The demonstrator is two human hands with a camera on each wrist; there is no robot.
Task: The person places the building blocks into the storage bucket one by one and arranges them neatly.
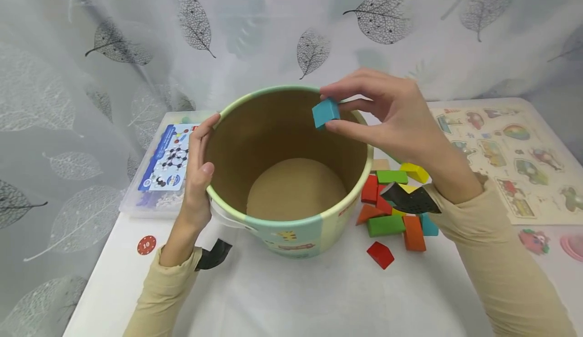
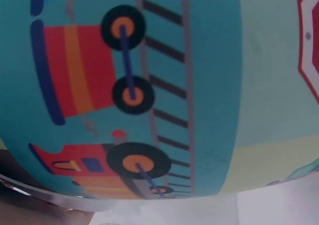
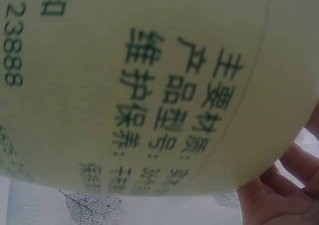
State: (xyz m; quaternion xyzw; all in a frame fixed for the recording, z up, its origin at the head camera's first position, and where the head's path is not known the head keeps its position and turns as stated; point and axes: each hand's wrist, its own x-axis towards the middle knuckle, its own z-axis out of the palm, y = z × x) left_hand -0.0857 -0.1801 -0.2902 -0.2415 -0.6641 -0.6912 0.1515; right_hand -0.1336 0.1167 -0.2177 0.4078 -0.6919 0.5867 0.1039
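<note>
A large round bucket (image 1: 291, 223) stands on the table, its brown inside bare down to the bottom. My left hand (image 1: 197, 180) grips its left rim, fingers outside and thumb toward the front. Above the right part of the opening, my right hand (image 1: 387, 109) pinches a blue block (image 1: 325, 113) between thumb and fingertips. Printed train pictures on the bucket wall (image 2: 214, 85) fill the left wrist view. In the right wrist view, printed writing covers the bucket's pale wall (image 3: 239, 135), and part of the right hand (image 3: 281, 197) shows at the lower right; the block is hidden there.
Right of the bucket lies a pile of coloured blocks (image 1: 386, 225), with a red block (image 1: 380, 255) apart in front. Behind it is a picture puzzle board (image 1: 492, 175). A clear plastic box (image 1: 155, 195) and a red chip (image 1: 147, 245) lie at the left.
</note>
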